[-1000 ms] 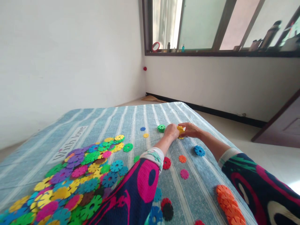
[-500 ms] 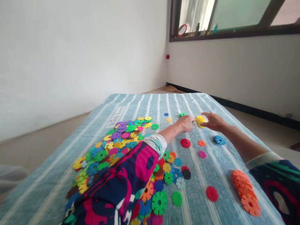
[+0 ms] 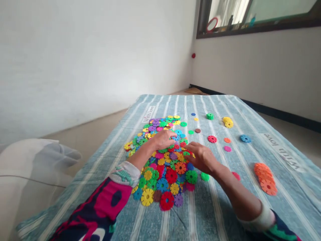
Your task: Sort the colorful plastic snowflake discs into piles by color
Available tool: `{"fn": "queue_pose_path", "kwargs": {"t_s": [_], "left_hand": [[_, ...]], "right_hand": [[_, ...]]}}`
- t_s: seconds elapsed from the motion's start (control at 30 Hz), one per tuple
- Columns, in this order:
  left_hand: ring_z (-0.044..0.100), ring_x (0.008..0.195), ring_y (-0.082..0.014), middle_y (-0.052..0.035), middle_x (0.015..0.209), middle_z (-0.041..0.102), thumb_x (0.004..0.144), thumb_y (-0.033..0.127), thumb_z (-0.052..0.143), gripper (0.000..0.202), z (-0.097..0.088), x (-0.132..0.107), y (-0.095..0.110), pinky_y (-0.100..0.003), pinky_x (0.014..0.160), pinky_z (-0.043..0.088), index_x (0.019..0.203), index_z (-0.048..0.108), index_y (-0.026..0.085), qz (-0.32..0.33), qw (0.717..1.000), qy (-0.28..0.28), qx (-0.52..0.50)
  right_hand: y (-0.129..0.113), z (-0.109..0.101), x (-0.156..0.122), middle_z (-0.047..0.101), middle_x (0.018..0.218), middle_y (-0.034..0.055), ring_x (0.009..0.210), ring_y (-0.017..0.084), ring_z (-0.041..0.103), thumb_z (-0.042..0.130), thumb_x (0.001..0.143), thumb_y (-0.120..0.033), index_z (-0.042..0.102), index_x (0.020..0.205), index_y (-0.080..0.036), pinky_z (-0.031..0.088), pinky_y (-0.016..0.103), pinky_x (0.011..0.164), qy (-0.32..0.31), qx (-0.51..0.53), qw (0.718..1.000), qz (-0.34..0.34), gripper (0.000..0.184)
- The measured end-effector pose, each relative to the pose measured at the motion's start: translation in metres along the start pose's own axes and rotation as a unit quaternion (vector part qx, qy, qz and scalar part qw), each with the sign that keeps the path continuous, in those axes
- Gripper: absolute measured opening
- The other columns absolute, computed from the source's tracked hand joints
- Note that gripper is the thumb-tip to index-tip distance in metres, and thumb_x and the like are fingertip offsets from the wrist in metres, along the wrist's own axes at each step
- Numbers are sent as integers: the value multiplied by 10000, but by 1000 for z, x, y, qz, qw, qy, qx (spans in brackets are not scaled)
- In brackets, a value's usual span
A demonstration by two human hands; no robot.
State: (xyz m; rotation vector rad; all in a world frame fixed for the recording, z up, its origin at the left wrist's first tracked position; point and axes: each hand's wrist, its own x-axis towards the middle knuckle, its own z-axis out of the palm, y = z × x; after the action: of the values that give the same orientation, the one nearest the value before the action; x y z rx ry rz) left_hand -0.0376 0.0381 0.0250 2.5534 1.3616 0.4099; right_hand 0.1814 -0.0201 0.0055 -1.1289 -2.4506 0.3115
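A large pile of notched plastic discs (image 3: 162,185) in many colours lies in the middle of the striped cloth. Over the pile's upper part is my left hand (image 3: 163,139), its fingers stretched to the right and apart. My right hand (image 3: 202,156) reaches in from the right, fingers spread at the pile's right edge, a green disc near its fingertips. I see nothing held in either hand, though discs under the fingers are partly hidden. Sorted apart on the right are a yellow stack (image 3: 228,122), a green stack (image 3: 210,116) and a row of overlapping orange discs (image 3: 265,179).
Single discs lie right of the pile: a blue one (image 3: 245,138), a red one (image 3: 212,139), a small orange one (image 3: 227,140) and a pink one (image 3: 227,149). A pale translucent bag (image 3: 37,167) is at the left. A white wall (image 3: 87,60) stands beyond.
Both hands have come back from the green and yellow discs at the far right to the main pile. The yellow discs stay behind in a stack. The view has shifted.
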Motion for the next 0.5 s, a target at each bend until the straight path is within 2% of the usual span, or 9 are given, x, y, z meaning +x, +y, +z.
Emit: {"fn": "queue_pose_path", "kwargs": {"t_s": [0.1,0.23,0.33,0.5], "left_hand": [[637,919,-188,-36,964,704,764,223,599,190,2,-31,-9,-263,823,474,927,689,187,5,1000,16,11],[626,1071,-229,-87,1125,686,765,198,625,231,8,-53,-13,-325,947,473,982,702,177,4,999,39,37],[608,1130,-234,-92,1211,657,794,213,621,270,14,-58,-16,-374,1000,459,1054,691,192,-3,997,59,53],[587,1170,-250,-120,1270,621,824,231,608,321,26,-61,-21,-440,1032,441,1137,653,172,-33,992,97,72]], "right_hand": [[-25,12,-3,651,984,74,955,224,577,616,857,-236,656,988,-197,464,348,823,9,-18,998,-60,143],[-42,25,4,632,1108,90,1074,243,526,649,853,-328,648,1004,-199,431,399,939,-11,-16,992,-124,199],[-38,34,7,616,1171,104,1095,251,531,650,854,-362,654,1034,-201,429,417,955,-12,-18,995,-102,241],[-19,39,1,617,1170,125,1098,287,553,614,880,-362,654,1072,-213,439,471,943,29,-38,998,-32,247]]}}
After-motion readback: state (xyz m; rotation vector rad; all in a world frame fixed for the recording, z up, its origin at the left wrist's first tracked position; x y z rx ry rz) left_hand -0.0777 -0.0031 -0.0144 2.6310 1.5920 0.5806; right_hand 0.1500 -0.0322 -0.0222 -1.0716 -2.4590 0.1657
